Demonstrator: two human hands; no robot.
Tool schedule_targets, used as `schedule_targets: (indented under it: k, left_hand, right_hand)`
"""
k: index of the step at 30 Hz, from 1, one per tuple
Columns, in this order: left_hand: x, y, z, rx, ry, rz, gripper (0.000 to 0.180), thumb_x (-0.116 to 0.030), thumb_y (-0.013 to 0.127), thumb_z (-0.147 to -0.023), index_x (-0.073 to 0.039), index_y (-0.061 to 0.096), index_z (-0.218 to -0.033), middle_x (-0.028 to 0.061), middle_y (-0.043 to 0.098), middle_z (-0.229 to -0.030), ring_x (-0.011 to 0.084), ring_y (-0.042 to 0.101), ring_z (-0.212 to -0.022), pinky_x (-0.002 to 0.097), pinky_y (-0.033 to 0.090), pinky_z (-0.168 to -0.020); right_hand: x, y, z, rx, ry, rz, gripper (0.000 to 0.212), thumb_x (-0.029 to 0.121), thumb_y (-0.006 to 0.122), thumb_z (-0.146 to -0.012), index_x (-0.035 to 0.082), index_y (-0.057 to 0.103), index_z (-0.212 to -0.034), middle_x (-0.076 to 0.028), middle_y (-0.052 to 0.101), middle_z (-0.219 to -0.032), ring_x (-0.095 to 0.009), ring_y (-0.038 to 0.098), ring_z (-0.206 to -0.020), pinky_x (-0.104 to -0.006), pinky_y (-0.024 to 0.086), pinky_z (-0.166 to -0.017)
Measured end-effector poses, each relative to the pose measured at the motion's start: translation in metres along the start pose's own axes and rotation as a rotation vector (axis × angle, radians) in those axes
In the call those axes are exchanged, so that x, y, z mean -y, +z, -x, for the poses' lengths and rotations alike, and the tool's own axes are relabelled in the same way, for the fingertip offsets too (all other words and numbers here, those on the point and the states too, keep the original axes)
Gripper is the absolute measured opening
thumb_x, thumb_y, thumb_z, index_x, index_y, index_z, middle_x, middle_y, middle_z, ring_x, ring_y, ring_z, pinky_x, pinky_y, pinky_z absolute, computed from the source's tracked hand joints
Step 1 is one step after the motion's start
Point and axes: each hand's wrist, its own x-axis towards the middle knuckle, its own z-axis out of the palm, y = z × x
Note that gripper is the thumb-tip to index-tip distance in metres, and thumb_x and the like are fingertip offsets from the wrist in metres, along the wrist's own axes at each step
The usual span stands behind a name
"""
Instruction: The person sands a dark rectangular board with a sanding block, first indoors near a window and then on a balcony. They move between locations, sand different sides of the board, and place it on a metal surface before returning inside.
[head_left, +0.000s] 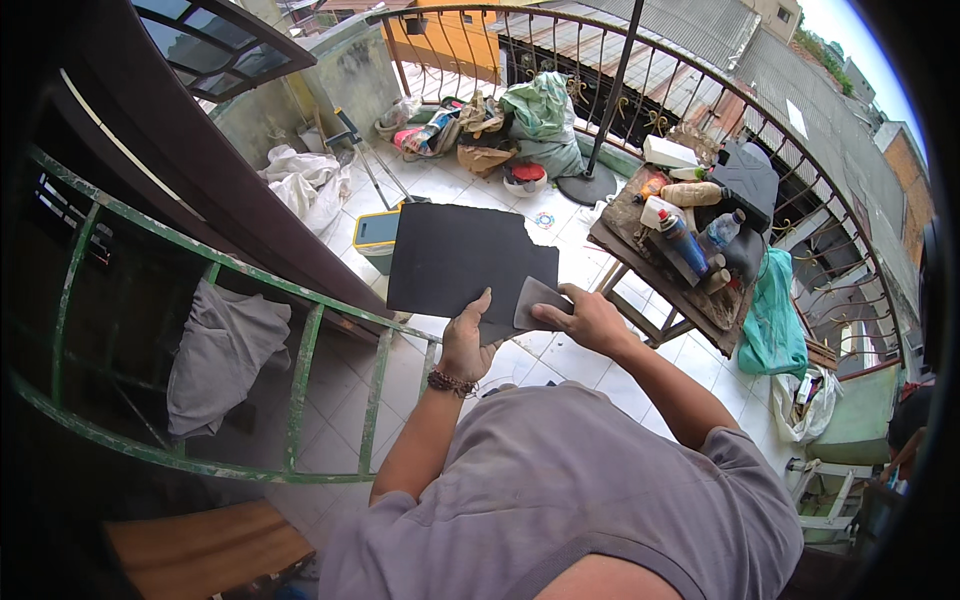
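Observation:
A black sheet with a ragged, torn edge and a notch at its right corner, which looks like sandpaper point(455, 255), is held out in front of my body. My left hand point(468, 340) grips its lower edge, thumb on top and fingers underneath. In my right hand point(592, 320) is a flat grey piece with rounded corners point(538, 303), pinched between thumb and fingers. That piece lies against the sheet's lower right part. Whether it is separate or a folded part of the sheet, I cannot tell.
A green ladder point(300, 385) with a grey cloth point(230, 350) on it is at left. A wooden table point(640, 235) holding bottles and a spray can stands at right. Ahead are a yellow-rimmed bucket point(377, 230), bags point(545, 120) and a curved railing point(690, 75).

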Motion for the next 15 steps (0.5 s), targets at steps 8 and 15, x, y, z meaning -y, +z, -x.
schedule_targets:
  k: [8,15]
  left_hand:
    - [-0.001,0.026,0.013,-0.219,0.275,-0.042,0.031,-0.019,0.053,-0.098,0.0,0.053,-0.123,0.0114,0.062,-0.116,0.0259,0.066,-0.105,0.0425,0.058,-0.087]
    - [0.002,0.026,0.015,-0.367,0.306,-0.035,0.034,-0.02,0.052,-0.097,0.004,0.053,-0.122,0.0165,0.061,-0.117,0.0306,0.066,-0.105,0.0459,0.058,-0.087]
  right_hand:
    - [0.001,-0.02,-0.062,0.06,-0.066,-0.091,0.088,0.078,0.052,-0.083,-0.003,0.062,-0.117,-0.022,0.07,-0.094,-0.035,0.069,-0.093,-0.0459,0.053,-0.082]
    - [0.018,-0.024,-0.063,0.092,-0.095,0.01,0.087,0.08,0.052,-0.081,-0.001,0.065,-0.109,-0.02,0.07,-0.091,-0.032,0.069,-0.09,-0.0445,0.053,-0.078]
